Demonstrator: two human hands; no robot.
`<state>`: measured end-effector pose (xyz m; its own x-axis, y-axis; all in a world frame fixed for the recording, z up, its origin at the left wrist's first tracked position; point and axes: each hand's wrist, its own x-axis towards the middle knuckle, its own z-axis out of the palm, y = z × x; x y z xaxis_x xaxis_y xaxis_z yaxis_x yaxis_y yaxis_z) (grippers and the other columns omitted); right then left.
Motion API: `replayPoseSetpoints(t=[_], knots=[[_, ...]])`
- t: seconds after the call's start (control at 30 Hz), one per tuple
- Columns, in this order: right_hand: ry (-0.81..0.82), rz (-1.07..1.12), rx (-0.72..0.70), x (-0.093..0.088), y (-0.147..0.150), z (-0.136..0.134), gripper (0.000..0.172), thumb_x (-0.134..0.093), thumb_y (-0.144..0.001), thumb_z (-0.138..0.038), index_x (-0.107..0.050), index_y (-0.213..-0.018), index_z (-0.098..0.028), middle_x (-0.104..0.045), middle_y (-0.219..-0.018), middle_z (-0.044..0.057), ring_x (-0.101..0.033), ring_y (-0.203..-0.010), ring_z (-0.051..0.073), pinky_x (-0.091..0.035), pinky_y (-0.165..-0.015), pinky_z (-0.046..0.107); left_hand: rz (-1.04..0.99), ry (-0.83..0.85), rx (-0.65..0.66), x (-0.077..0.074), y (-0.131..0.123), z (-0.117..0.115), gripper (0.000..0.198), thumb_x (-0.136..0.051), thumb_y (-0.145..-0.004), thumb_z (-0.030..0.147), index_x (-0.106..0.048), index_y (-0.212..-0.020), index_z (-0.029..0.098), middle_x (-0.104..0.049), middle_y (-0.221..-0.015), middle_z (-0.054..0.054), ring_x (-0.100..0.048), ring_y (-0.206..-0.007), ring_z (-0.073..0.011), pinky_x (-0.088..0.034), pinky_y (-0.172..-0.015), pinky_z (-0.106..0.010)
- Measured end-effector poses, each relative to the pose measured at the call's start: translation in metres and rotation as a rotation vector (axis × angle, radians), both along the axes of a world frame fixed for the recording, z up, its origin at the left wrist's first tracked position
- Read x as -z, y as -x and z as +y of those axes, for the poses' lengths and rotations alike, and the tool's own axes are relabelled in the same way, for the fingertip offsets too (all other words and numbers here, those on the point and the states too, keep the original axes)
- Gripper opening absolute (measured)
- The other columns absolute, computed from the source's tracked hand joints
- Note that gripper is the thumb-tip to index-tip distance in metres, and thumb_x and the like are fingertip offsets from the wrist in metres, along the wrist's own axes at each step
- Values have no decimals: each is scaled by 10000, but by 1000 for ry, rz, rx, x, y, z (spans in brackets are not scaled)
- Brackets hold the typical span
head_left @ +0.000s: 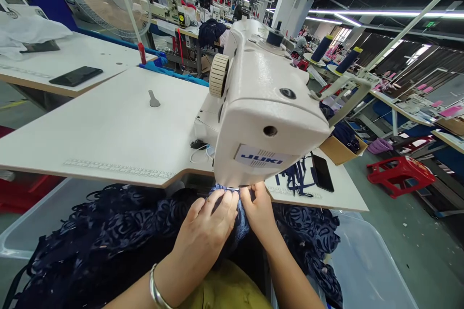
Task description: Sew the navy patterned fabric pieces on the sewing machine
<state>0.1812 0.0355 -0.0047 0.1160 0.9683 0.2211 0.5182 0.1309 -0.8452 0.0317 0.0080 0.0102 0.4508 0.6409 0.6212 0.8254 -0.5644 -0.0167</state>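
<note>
Your two hands meet at the lower centre of the frame, on one blue cloth (242, 226) below the head of one sewing machine (268, 120). Your left hand (208, 226) lies over the cloth, fingers bent; your right hand (259, 210) is curled beside it, fingertips partly hidden by the machine. I cannot tell whether either one grips. Dark patterned fabric (119, 227) heaps up on both sides of them. You have two phones in view: one (77, 76) upper left, one (322, 174) right of centre, beside navy strips (295, 177). Two thread cones (322, 49) stand upper right. Your white tabletop (108, 120) spreads widest left of the machine, around one small metal piece (154, 100); its front edge notches in near your left hand, where room is tight.
</note>
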Motion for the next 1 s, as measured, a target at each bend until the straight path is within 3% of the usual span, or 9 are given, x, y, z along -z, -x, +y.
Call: replayPoseSetpoints(t=[0.23,0.47,0.6,0.73,0.87,1.0], knots=[[11,-76,-97,0,-28,-12,135,-488,-928,-309,-584,-902,-217,-642,-891,21,-591,-864,176,-437,-796,288,80,14,-29,-4,2,0,295,-486,-931,200,-608,-1196,155,-676,-1100,-55,-582,-1010,-227,-361,-834,-370],[81,-206,-159,9,-73,-23,113,-538,-917,-320,-580,-887,-219,-603,-872,18,-551,-865,187,-400,-796,289,103,-38,-12,-6,4,2,276,-491,-928,204,-628,-1157,134,-677,-1077,-62,-582,-985,-230,-375,-839,-364],[31,-248,-93,11,-87,-28,162,-535,-916,-345,-526,-822,-213,-543,-831,17,-515,-820,185,-384,-760,288,65,9,16,-7,3,0,316,-461,-944,270,-623,-1166,115,-674,-1092,-71,-576,-997,-237,-376,-844,-369],[60,-250,-12,7,-96,-36,235,-523,-912,-401,-483,-780,-211,-511,-792,7,-483,-776,179,-362,-729,289,47,53,52,-8,3,-3,495,-408,-945,452,-611,-1183,68,-661,-1116,-113,-555,-1021,-276,-374,-857,-398],[312,-26,-56,7,-101,-41,304,-510,-905,-464,-475,-746,-207,-480,-668,-24,-458,-654,150,-347,-643,270,35,82,72,-4,0,-6,695,-427,-870,628,-593,-1199,38,-649,-1139,-133,-525,-1074,-306,-366,-902,-423],[325,378,-65,14,-97,-38,333,-565,-875,-450,-454,-691,-196,-450,-682,-30,-425,-656,123,-351,-630,244,45,110,42,0,-3,-8,566,-493,-890,489,-549,-1260,64,-623,-1208,-122,-512,-1114,-301,-355,-935,-424]])
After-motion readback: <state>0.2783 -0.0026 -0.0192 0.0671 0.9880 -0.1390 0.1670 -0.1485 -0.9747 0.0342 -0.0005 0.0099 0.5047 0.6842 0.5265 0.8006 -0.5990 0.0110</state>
